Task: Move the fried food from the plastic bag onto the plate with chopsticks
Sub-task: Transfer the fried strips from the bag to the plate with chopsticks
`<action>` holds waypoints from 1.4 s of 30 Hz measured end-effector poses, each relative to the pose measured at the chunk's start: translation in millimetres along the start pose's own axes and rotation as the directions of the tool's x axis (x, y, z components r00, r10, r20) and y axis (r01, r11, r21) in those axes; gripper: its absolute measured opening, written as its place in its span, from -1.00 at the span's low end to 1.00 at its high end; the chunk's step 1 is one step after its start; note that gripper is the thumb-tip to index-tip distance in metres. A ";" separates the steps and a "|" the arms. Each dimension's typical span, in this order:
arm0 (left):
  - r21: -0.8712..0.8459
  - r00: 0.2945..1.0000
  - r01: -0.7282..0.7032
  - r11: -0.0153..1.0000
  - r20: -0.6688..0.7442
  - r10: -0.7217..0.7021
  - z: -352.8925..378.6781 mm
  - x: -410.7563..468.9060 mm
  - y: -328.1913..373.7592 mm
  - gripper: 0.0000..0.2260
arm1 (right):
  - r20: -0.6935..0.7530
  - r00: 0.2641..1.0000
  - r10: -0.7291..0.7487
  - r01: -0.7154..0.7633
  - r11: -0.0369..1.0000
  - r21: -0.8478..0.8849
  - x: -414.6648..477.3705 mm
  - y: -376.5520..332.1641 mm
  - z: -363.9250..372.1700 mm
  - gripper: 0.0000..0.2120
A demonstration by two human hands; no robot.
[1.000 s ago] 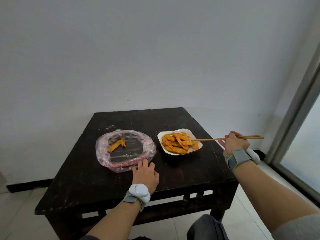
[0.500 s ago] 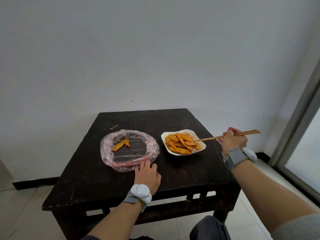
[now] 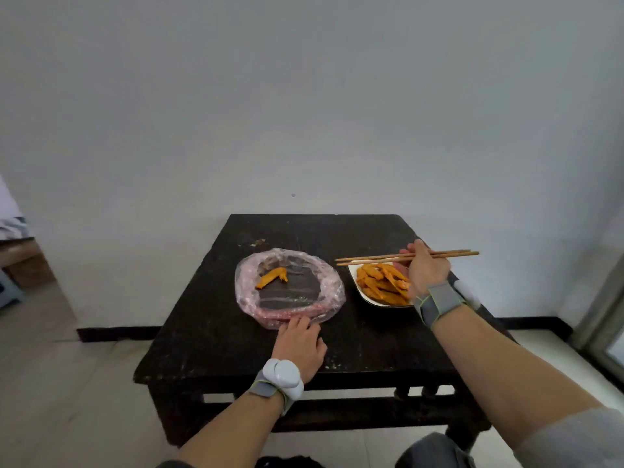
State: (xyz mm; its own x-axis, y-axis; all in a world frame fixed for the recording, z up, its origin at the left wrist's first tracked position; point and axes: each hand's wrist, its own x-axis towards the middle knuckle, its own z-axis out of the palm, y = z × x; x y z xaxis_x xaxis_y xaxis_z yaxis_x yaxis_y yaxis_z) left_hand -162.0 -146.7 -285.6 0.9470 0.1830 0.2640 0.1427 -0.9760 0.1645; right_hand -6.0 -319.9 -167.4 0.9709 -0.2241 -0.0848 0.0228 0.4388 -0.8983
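A clear pinkish plastic bag [image 3: 290, 309], rolled open, lies on the dark wooden table [image 3: 236, 346]. One orange piece of fried food [image 3: 271, 276] is left inside it. To its right stands a white plate [image 3: 366, 297] piled with several fried strips [image 3: 383, 282]. My right hand [image 3: 423, 268] hovers over the plate, holding a pair of wooden chopsticks [image 3: 371, 259] level, with the empty tips pointing left toward the bag. My left hand [image 3: 299, 344] rests flat on the table, fingertips touching the bag's near edge.
The table stands against a plain white wall. A glass door frame [image 3: 604, 319] is at the far right. Pale floor tiles surround the table, and some furniture [image 3: 13, 261] shows at the far left edge. My knee [image 3: 435, 450] is below the table's front.
My right hand has moved left from beyond the table's right edge to above the plate, bringing the chopstick tips toward the bag. The view has shifted left. My left hand has stayed put.
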 end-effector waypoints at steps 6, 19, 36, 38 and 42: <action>-0.087 0.996 -0.066 0.994 -0.067 0.061 -10.4 -12.4 -18.3 -0.75 | 0.153 0.984 0.087 -0.078 0.995 -0.066 -20.2 34.5 40.7 -0.83; -0.040 0.979 -0.089 0.995 -0.187 0.080 -3.8 -21.8 -32.3 -0.77 | 0.159 0.972 0.174 -0.149 0.976 -0.155 -19.5 92.0 82.8 -0.78; -0.027 0.972 -0.081 0.996 -0.225 0.073 2.7 -20.2 -31.8 -0.81 | 0.069 0.989 0.129 -0.122 0.988 -0.099 -26.0 78.3 95.5 -0.86; -0.030 0.973 -0.074 0.997 -0.219 0.066 2.7 -19.9 -32.1 -0.82 | 0.069 0.991 0.114 -0.107 0.989 -0.099 -25.7 74.0 93.4 -0.86; -0.045 0.975 -0.073 0.996 -0.215 0.062 0.9 -20.4 -32.6 -0.83 | 0.082 0.991 0.104 -0.096 0.991 -0.092 -27.0 59.4 85.3 -0.87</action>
State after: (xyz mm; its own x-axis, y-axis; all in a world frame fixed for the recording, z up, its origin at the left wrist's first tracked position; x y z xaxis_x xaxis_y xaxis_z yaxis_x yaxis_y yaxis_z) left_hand -185.7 -118.7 -297.1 0.8700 0.1433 0.4718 0.0600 -0.9805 0.1871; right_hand -10.5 -213.6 -181.7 0.9843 -0.1047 -0.1419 -0.0928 0.3764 -0.9218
